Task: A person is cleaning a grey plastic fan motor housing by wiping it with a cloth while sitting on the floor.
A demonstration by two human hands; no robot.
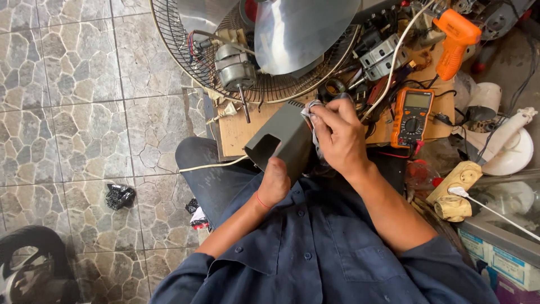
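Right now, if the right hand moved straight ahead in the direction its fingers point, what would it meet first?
The right hand points up-left over the dark grey cover. Past that, the fan motor's shaft and the wire fan guard probably come first, though depth is unclear.

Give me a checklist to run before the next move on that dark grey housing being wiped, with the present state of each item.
1. Left hand grips the dark grey housing from below: ok.
2. Right hand presses a cloth on the housing's top edge: ok.
3. Housing held off the wooden board: ok.
4. Fan motor, shaft pointing toward the housing, apart from it: ok.
5. Multimeter beside the right hand, apart from it: ok.
6. Housing's inside clean: cannot tell, hidden.
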